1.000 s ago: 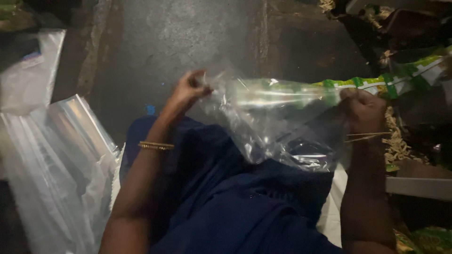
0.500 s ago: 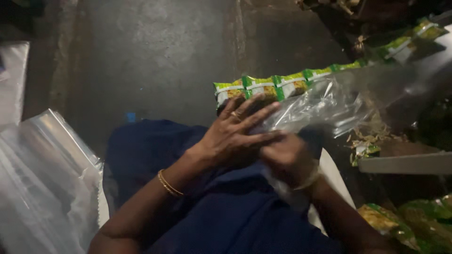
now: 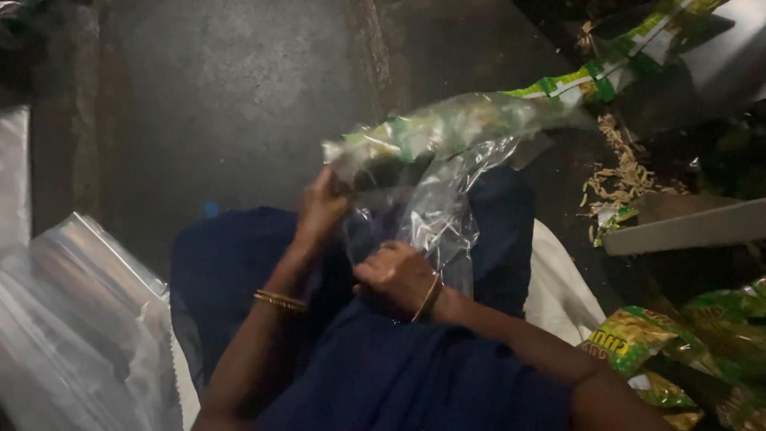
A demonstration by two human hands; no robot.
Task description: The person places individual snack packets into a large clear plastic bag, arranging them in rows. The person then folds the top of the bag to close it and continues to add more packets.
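Hands both grip a clear crinkled plastic bag (image 3: 435, 211): left hand (image 3: 323, 209) closed on its upper edge, right hand (image 3: 396, 275) closed lower. Green-and-white packet strip (image 3: 479, 120) runs inside, long axis up-right from the nearer left hand.

the floor (image 3: 231, 104) was dark grey concrete, dimly lit, with a raised seam running across it. scattered pale debris (image 3: 618, 172) lay at right, beside a grey metal ledge (image 3: 686, 227).
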